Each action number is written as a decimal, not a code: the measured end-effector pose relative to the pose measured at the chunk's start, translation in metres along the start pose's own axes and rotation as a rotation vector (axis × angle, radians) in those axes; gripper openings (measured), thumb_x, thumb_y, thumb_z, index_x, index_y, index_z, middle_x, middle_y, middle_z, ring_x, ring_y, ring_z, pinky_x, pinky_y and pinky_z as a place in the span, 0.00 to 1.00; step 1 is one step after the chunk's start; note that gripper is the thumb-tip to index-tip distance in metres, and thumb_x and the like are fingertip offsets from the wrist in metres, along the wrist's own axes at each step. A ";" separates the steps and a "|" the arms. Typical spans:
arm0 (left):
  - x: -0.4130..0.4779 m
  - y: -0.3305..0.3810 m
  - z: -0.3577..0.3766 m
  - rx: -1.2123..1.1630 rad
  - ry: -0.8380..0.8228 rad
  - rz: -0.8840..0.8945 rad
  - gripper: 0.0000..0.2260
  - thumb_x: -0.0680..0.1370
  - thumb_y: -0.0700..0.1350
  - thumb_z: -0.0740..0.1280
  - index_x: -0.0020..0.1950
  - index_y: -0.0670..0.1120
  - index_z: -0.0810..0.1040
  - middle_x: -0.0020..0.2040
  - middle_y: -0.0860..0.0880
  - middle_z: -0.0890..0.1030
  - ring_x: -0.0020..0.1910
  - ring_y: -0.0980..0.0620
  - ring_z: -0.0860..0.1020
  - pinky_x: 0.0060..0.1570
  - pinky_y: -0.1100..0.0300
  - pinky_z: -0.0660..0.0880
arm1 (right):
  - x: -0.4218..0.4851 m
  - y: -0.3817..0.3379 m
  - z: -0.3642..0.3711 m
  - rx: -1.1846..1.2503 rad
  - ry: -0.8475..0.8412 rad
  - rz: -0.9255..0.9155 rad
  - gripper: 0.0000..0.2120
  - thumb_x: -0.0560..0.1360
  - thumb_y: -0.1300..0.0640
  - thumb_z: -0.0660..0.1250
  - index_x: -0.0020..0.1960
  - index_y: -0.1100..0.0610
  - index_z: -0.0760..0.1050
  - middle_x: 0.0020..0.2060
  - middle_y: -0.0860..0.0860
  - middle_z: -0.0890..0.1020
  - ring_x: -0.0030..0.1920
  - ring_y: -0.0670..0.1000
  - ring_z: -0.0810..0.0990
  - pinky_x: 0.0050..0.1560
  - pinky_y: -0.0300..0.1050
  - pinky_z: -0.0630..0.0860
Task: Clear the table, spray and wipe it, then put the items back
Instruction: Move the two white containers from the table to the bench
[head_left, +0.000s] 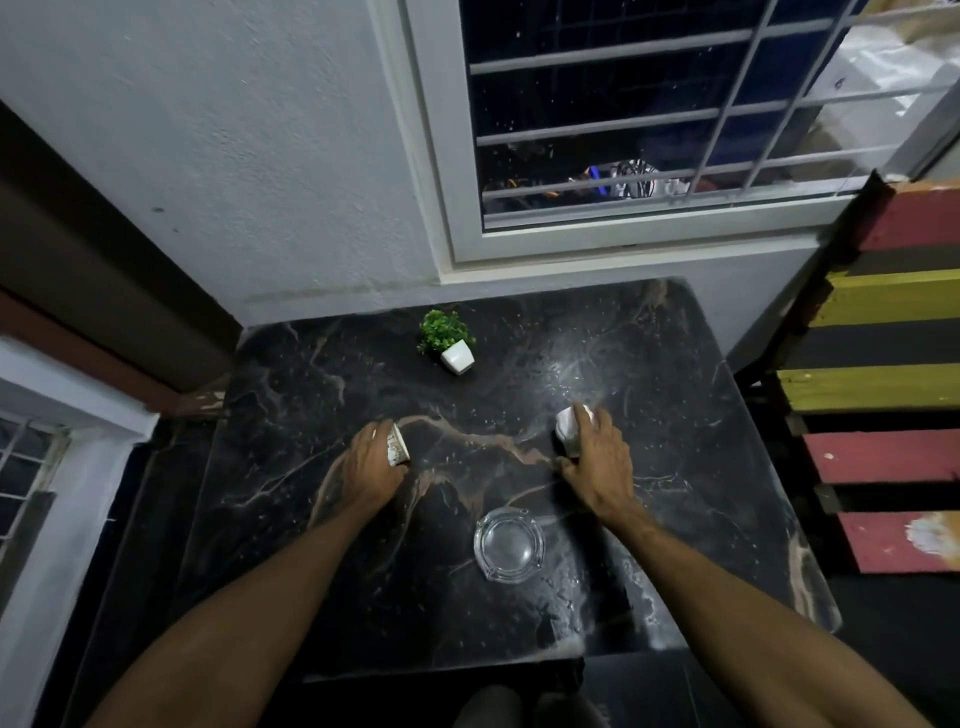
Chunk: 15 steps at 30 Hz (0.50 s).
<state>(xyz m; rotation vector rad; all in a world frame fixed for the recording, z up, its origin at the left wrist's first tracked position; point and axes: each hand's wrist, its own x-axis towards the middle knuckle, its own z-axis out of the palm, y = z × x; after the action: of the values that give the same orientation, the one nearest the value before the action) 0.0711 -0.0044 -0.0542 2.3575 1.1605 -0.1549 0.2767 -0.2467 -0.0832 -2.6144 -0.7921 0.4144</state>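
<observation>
**Both hands on cups at the marble table**

The left hand (371, 462) curls round a small white cup with brown specks (398, 450). The right hand (597, 457) wraps a small plain white cup (570, 427). Both cups are at mid-table, well apart. Nearer, between the forearms, lies a clear round glass ashtray (509, 543). Toward the far edge of the black veined marble table (291, 545) stands a little green plant in a white pot (451, 343).

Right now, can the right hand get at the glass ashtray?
Probably not yet: the right hand grips a white cup. The glass ashtray lies close, nearer the body, nothing between; only the full grip hinders.
</observation>
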 end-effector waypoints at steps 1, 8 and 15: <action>0.001 -0.002 0.001 -0.013 0.008 0.010 0.33 0.76 0.37 0.72 0.80 0.40 0.64 0.78 0.40 0.67 0.78 0.41 0.65 0.75 0.49 0.64 | 0.002 0.000 0.002 0.021 0.003 0.010 0.42 0.69 0.51 0.76 0.76 0.50 0.56 0.71 0.57 0.65 0.62 0.61 0.75 0.64 0.58 0.74; 0.013 -0.010 0.002 -0.059 0.061 0.075 0.27 0.72 0.35 0.74 0.71 0.40 0.76 0.65 0.41 0.78 0.64 0.38 0.75 0.64 0.48 0.72 | 0.023 -0.009 0.003 0.115 0.091 0.037 0.25 0.72 0.53 0.73 0.64 0.51 0.65 0.58 0.55 0.70 0.50 0.61 0.80 0.49 0.55 0.79; 0.031 0.053 0.005 -0.190 -0.007 0.122 0.33 0.64 0.49 0.81 0.66 0.50 0.72 0.57 0.43 0.77 0.58 0.42 0.76 0.56 0.51 0.75 | 0.017 0.005 -0.021 0.396 0.181 0.165 0.35 0.68 0.54 0.77 0.71 0.55 0.69 0.60 0.53 0.69 0.57 0.55 0.75 0.60 0.52 0.75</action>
<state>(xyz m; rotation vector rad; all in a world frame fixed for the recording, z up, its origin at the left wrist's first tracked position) 0.1319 -0.0118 -0.0482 2.2488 0.9790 -0.0101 0.3005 -0.2465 -0.0702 -2.3083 -0.3887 0.3341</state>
